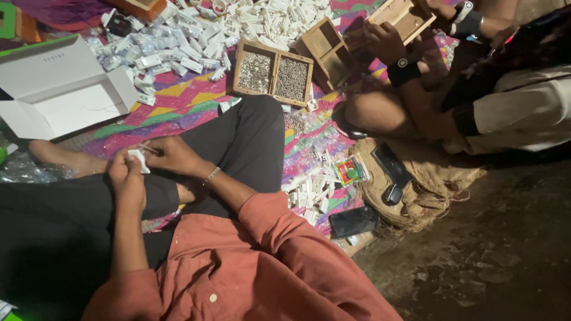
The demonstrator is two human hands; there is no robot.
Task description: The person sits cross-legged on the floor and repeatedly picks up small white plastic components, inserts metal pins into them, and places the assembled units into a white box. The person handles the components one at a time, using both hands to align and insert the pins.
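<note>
Nearest, at 6 o'clock: rust-orange shirt (256, 273) of the wearer, sleeves pushed up, dark trousers (238, 142) over crossed legs.

Left hand (128, 175) at 9 o'clock of centre, fingers curled, pinching a small white plastic part (140, 160) from below. Right hand (172, 156) just beside it, fingertips closed on a thin stick-like tool (148, 148) that touches the part; bracelet (212, 175) on that wrist. Both hands sit above the lap.

At 3 o'clock of the knee: scattered white parts (309, 190) on a bright striped mat (178, 101), a dark phone (353, 222), burlap sacking (428, 178).

At 10 o'clock: open white carton (59, 89), lid folded back.

At 12 o'clock: two-compartment wooden tray (273, 73) filled with small metal pieces; beyond it a heap of white parts (238, 24).

At 1–2 o'clock: another person's hand (386, 41), wristband on, grips a wooden box (401, 18); an empty wooden tray (327, 50) leans beside.
</note>
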